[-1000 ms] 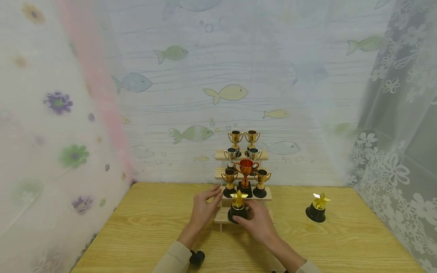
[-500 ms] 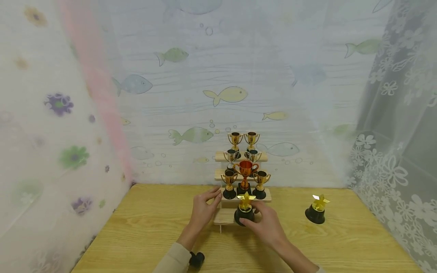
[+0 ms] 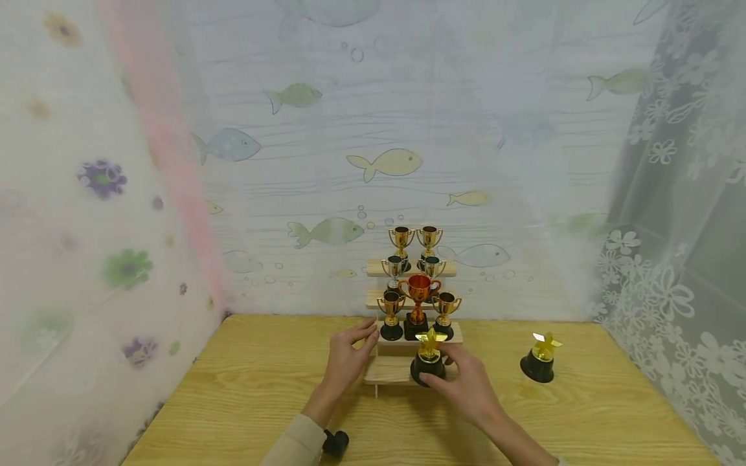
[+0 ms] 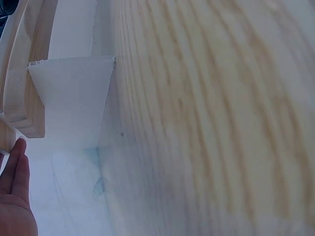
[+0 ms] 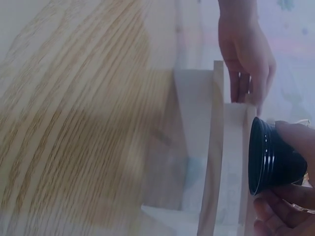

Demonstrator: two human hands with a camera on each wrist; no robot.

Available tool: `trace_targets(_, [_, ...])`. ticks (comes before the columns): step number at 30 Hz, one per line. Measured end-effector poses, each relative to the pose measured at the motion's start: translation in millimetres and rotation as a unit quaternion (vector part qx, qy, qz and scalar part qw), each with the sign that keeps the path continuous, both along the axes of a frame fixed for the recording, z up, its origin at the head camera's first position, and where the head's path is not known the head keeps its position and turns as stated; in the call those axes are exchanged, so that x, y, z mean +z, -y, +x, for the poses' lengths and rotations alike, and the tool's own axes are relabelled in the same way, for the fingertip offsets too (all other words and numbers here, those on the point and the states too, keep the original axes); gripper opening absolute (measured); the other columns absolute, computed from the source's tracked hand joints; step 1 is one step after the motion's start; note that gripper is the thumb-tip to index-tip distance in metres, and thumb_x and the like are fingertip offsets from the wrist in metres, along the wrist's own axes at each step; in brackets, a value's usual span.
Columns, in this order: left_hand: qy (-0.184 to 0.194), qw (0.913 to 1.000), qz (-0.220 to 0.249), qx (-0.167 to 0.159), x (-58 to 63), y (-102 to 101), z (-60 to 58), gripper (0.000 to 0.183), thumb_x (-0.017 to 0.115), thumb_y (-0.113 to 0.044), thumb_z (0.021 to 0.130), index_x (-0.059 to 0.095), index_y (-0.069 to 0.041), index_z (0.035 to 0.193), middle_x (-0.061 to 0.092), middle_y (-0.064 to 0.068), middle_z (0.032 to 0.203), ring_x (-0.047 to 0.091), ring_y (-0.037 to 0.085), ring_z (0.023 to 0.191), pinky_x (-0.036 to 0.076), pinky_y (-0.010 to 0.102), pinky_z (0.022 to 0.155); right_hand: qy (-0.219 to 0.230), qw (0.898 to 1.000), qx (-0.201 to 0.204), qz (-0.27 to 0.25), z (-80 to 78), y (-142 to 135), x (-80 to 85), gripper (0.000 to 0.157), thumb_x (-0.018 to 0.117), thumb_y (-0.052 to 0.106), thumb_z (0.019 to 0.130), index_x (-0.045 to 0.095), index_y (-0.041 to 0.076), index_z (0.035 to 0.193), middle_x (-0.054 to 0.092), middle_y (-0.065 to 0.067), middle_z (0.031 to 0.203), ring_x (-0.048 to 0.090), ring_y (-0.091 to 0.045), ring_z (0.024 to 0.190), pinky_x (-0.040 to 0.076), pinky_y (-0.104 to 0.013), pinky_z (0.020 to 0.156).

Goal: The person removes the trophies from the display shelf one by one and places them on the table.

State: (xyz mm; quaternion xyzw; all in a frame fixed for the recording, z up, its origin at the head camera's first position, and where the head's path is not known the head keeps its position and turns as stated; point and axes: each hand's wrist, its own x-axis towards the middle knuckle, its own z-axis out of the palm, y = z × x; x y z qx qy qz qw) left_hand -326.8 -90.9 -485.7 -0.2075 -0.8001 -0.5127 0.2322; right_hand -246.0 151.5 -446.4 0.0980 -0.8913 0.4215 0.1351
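My right hand (image 3: 469, 382) pinches the black base of a star trophy (image 3: 429, 366) between thumb and fingers. It is upright with a gold star on top, close over the right part of the bottom shelf of a stepped wooden stand (image 3: 386, 370). In the right wrist view the trophy's dark round base (image 5: 275, 157) tops the shelf edge. At the stand's left side, my left hand (image 3: 350, 353) touches the end of the shelf above with its fingertips. The left wrist view shows those fingers (image 4: 20, 177) fairly straight against the wood.
On the upper shelves stand gold cup trophies (image 3: 392, 314), silver ones (image 3: 394, 268) and a larger orange-red cup (image 3: 418, 294). A second star trophy (image 3: 539, 366) stands on the wooden table (image 3: 262, 388) at the right. Patterned curtains (image 3: 326, 194) hang behind.
My right hand has moved the star trophy to the right along the front of the bottom shelf, baring its left part. My left hand has stayed at the stand's side.
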Motion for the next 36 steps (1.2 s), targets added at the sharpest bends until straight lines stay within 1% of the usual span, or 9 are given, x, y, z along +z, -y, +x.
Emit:
trace_targets(6, [-0.004,1.0,0.002,-0.005,-1.4,-0.1,-0.9,0.029,0.068,-0.019,0.101,0.075,0.003,0.119,0.068,0.015,0.132,0.066,0.034,0.119,0.056,0.051,0.094,0.001,1.0,-0.008,0.013,0.8,-8.4,1.5,0.059,0.09,0.029,0.08,0.069,0.005,0.129,0.069,-0.005,0.115,0.061,-0.02,0.099,0.051,-0.047,0.088])
trace_targets(9, [-0.007,0.9999,0.006,-0.012,-2.3,0.0,-1.4,0.03,0.067,-0.018,0.102,0.074,0.005,0.118,0.067,0.018,0.132,0.066,0.035,0.118,0.057,0.054,0.091,0.003,1.0,-0.012,0.015,2.9,-13.0,2.8,0.06,0.09,0.03,0.08,0.068,0.003,0.129,0.069,-0.007,0.116,0.061,-0.021,0.101,0.051,-0.049,0.09])
trace_targets(13, [-0.009,0.9998,0.009,-0.016,-3.7,-0.2,-1.9,0.029,0.067,-0.016,0.101,0.074,0.007,0.118,0.067,0.017,0.132,0.067,0.036,0.116,0.057,0.055,0.088,0.003,1.0,-0.016,0.018,4.3,-19.6,2.9,0.062,0.089,0.031,0.08,0.067,0.0,0.13,0.069,-0.01,0.118,0.061,-0.023,0.102,0.052,-0.05,0.092])
trace_targets(16, [-0.008,0.9999,0.007,-0.012,-2.6,-0.5,-1.6,0.028,0.068,-0.016,0.101,0.074,0.006,0.117,0.068,0.013,0.132,0.068,0.034,0.116,0.058,0.052,0.089,0.005,1.0,-0.021,0.022,4.1,-25.1,2.4,0.064,0.089,0.032,0.081,0.066,-0.001,0.13,0.068,-0.009,0.117,0.061,-0.024,0.103,0.052,-0.049,0.091])
trace_targets(21, [-0.005,0.9999,0.007,-0.007,0.9,-1.2,-0.5,0.027,0.069,-0.017,0.1,0.075,0.005,0.115,0.068,0.011,0.132,0.067,0.032,0.117,0.057,0.05,0.093,0.005,0.999,-0.033,0.031,1.5,-34.0,1.0,0.063,0.088,0.035,0.081,0.067,-0.002,0.128,0.068,-0.009,0.116,0.06,-0.025,0.103,0.051,-0.046,0.089])
trace_targets(29, [-0.013,0.9999,0.002,-0.004,-0.8,-0.7,-0.3,0.024,0.069,-0.014,0.1,0.076,0.003,0.115,0.068,0.011,0.131,0.068,0.032,0.116,0.058,0.048,0.091,0.017,0.998,-0.041,0.033,1.7,-46.8,-0.6,0.068,0.087,0.038,0.083,0.064,-0.005,0.131,0.067,-0.012,0.119,0.061,-0.027,0.105,0.051,-0.05,0.092])
trace_targets(33, [-0.013,0.9999,0.006,-0.005,-1.8,0.1,-0.4,0.025,0.068,-0.014,0.1,0.076,0.004,0.116,0.068,0.011,0.131,0.067,0.033,0.117,0.058,0.05,0.091,0.01,0.998,-0.045,0.041,1.1,-52.3,0.0,0.068,0.086,0.037,0.084,0.063,-0.006,0.131,0.067,-0.014,0.12,0.061,-0.029,0.106,0.052,-0.05,0.09])
trace_targets(36, [-0.007,0.9999,0.01,-0.008,-0.5,-0.2,-0.3,0.025,0.069,-0.015,0.1,0.076,0.003,0.116,0.067,0.011,0.132,0.067,0.032,0.118,0.057,0.05,0.092,0.001,0.998,-0.048,0.047,0.6,-56.7,1.1,0.068,0.086,0.036,0.084,0.063,-0.007,0.131,0.067,-0.016,0.12,0.062,-0.03,0.106,0.052,-0.05,0.09])
